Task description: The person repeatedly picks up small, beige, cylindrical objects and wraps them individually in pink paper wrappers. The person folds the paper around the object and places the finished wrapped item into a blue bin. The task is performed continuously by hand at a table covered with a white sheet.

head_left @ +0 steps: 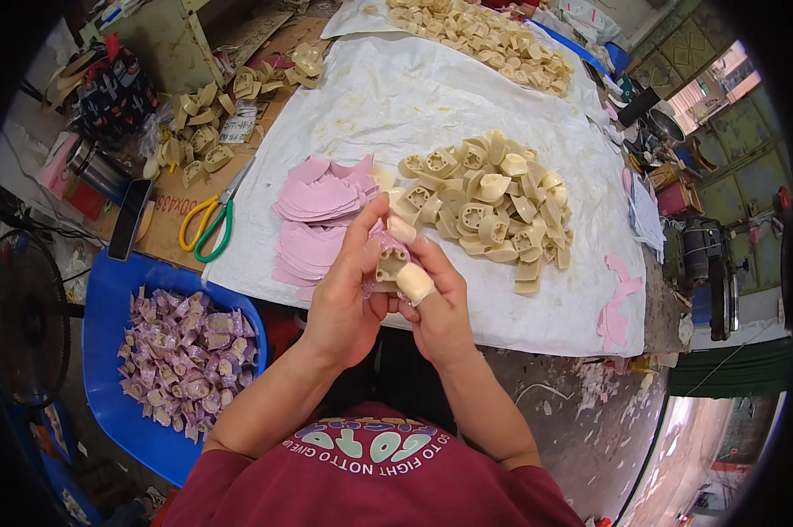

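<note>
A person in a maroon shirt (388, 479) holds a small beige piece (393, 266) with pink wrap around it between both hands, just over the near edge of a table (568, 307) in a cluttered workroom. The left hand (348, 294) and the right hand (440, 312) both have their fingers closed in narrowly on the piece; pale covers sleeve the right thumb and forefinger. A white cloth (370, 97), creased and stained in places, covers much of the table, carrying a stack of pink sheets (322, 211), a heap of beige pieces (493, 198) and a second heap (484, 44) at the far end. Pink scraps (620, 303) lie by its right edge. Scissors (210, 221) with yellow and green handles rest at left, above a blue tub (107, 299) of pink-wrapped pieces (186, 356). A black fan (23, 316) stands at far left; pale scraps litter the floor (555, 439).
</note>
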`<action>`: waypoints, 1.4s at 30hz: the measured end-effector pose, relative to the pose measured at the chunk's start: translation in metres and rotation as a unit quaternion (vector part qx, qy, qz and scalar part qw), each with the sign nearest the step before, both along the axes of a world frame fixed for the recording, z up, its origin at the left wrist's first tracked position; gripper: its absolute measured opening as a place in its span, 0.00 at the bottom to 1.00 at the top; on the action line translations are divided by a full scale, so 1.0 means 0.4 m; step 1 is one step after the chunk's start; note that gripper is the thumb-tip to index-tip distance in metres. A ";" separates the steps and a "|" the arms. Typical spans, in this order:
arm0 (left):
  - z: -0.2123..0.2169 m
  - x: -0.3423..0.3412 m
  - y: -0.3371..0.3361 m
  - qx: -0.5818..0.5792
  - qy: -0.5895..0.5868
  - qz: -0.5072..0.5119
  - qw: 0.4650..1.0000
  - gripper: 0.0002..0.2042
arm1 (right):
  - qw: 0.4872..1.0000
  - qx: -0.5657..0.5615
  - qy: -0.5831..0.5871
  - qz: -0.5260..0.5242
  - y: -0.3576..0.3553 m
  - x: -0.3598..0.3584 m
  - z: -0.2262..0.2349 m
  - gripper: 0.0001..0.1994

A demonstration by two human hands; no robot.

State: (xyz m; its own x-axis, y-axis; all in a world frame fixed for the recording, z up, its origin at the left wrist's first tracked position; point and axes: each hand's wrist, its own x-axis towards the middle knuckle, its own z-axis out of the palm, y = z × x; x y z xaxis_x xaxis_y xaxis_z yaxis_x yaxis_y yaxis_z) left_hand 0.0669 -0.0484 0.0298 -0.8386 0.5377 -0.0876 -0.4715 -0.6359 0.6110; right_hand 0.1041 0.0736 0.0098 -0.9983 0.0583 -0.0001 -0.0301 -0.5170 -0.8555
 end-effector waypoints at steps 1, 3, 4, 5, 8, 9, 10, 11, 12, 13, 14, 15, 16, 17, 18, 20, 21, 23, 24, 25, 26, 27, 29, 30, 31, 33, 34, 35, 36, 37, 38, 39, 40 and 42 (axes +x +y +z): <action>0.000 -0.002 0.009 -0.004 -0.011 0.014 1.000 0.26 | 0.999 0.017 0.030 -0.030 -0.019 0.001 0.015 0.23; 0.000 -0.011 0.022 -0.012 -0.032 0.042 0.999 0.28 | 0.998 0.044 0.047 -0.021 -0.009 -0.011 0.020 0.21; -0.002 -0.009 0.021 -0.040 0.001 0.043 0.998 0.27 | 0.997 0.056 0.056 -0.016 -0.003 -0.018 0.024 0.20; -0.006 -0.005 0.018 -0.069 0.035 0.043 0.996 0.27 | 0.998 0.045 0.044 -0.011 0.004 -0.022 0.026 0.20; -0.027 0.001 0.032 -0.139 0.139 0.093 0.976 0.27 | 0.998 0.052 0.027 -0.018 0.009 -0.032 0.021 0.18; -0.033 0.002 0.038 -0.162 0.174 0.116 0.964 0.27 | 0.996 0.078 0.035 -0.040 -0.006 -0.031 0.014 0.17; -0.037 -0.001 0.040 -0.173 0.159 0.120 0.964 0.27 | 0.992 0.104 0.042 -0.062 -0.014 -0.030 0.010 0.17; -0.040 -0.006 0.043 -0.185 0.145 0.123 0.964 0.26 | 0.993 0.106 0.012 -0.046 -0.011 -0.031 0.010 0.17; -0.041 -0.009 0.043 -0.196 0.130 0.126 0.964 0.25 | 0.993 0.109 -0.019 -0.030 -0.007 -0.031 0.013 0.16; -0.032 -0.009 0.039 -0.170 0.110 0.106 0.974 0.25 | 0.992 0.111 -0.050 -0.015 -0.001 -0.032 0.015 0.16; -0.016 -0.008 0.032 -0.144 0.089 0.086 0.982 0.25 | 0.994 0.095 -0.037 0.031 0.014 -0.033 0.014 0.17; -0.007 -0.008 0.026 -0.116 0.068 0.067 0.989 0.25 | 0.993 0.079 -0.024 0.079 0.037 -0.034 0.011 0.17; -0.008 -0.012 0.019 -0.124 0.082 0.053 0.988 0.25 | 0.992 0.102 -0.002 0.080 0.039 -0.034 0.002 0.18; -0.011 -0.019 0.012 -0.131 0.096 0.038 0.986 0.25 | 0.989 0.124 0.022 0.080 0.042 -0.035 -0.006 0.18; -0.016 -0.022 0.009 -0.138 0.109 0.024 0.984 0.25 | 0.981 0.184 0.053 0.033 0.029 -0.031 -0.021 0.19; -0.029 -0.025 0.014 -0.153 0.085 0.026 0.984 0.25 | 0.972 0.222 0.075 -0.005 0.022 -0.028 -0.040 0.21; -0.031 -0.029 0.015 -0.161 0.074 0.027 0.984 0.25 | 0.977 0.202 0.067 0.004 0.020 -0.029 -0.045 0.22; -0.026 -0.036 0.015 -0.118 0.043 0.019 0.992 0.26 | 0.968 0.234 0.093 0.003 0.021 -0.029 -0.039 0.24; -0.023 -0.038 0.016 -0.096 0.028 0.016 0.995 0.26 | 0.950 0.285 0.129 -0.006 0.028 -0.030 -0.022 0.24; -0.018 -0.037 0.006 -0.078 0.034 -0.015 0.996 0.27 | 0.928 0.335 0.163 -0.014 0.036 -0.031 -0.012 0.25; -0.013 -0.034 -0.011 -0.059 0.040 -0.046 0.996 0.28 | 0.928 0.334 0.168 -0.013 0.042 -0.030 -0.011 0.26; -0.011 -0.033 -0.022 -0.042 0.045 -0.079 0.995 0.29 | 0.928 0.332 0.171 -0.012 0.046 -0.028 -0.012 0.26; -0.025 -0.043 -0.024 -0.063 0.085 -0.088 0.990 0.31 | 0.921 0.345 0.178 -0.024 0.046 -0.028 -0.023 0.27; -0.029 -0.047 -0.024 -0.074 0.105 -0.093 0.987 0.32 | 0.914 0.361 0.181 -0.036 0.044 -0.030 -0.036 0.27; -0.027 -0.044 -0.022 -0.066 0.087 -0.085 0.990 0.32 | 0.907 0.376 0.184 -0.048 0.042 -0.032 -0.042 0.26; -0.024 -0.032 -0.010 -0.049 0.050 -0.070 0.995 0.32 | 0.925 0.341 0.162 -0.037 0.053 -0.027 -0.028 0.26; -0.007 -0.022 -0.002 -0.025 0.017 -0.060 0.998 0.31 | 0.934 0.322 0.150 -0.032 0.057 -0.025 -0.018 0.25; 0.022 -0.008 0.004 -0.001 -0.015 -0.051 0.999 0.31 | 0.939 0.312 0.143 -0.035 0.057 -0.024 -0.008 0.25; 0.039 -0.001 0.005 0.022 -0.047 -0.041 0.998 0.31 | 0.943 0.300 0.136 -0.038 0.055 -0.023 0.004 0.25; 0.023 -0.005 0.001 0.001 -0.001 -0.056 0.998 0.31 | 0.948 0.288 0.130 -0.041 0.055 -0.023 0.010 0.24; -0.009 -0.012 -0.007 -0.021 0.045 -0.070 0.996 0.32 | 0.929 0.335 0.148 -0.052 0.056 -0.023 0.004 0.24; -0.033 -0.019 -0.014 -0.044 0.090 -0.083 0.992 0.32 | 0.908 0.380 0.166 -0.061 0.058 -0.024 -0.008 0.24; -0.048 -0.024 -0.019 -0.047 0.102 -0.097 0.989 0.33 | 0.884 0.423 0.183 -0.070 0.060 -0.025 -0.014 0.24; -0.055 -0.037 -0.021 -0.052 0.125 -0.127 0.983 0.34 | 0.871 0.442 0.203 -0.070 0.068 -0.027 -0.013 0.24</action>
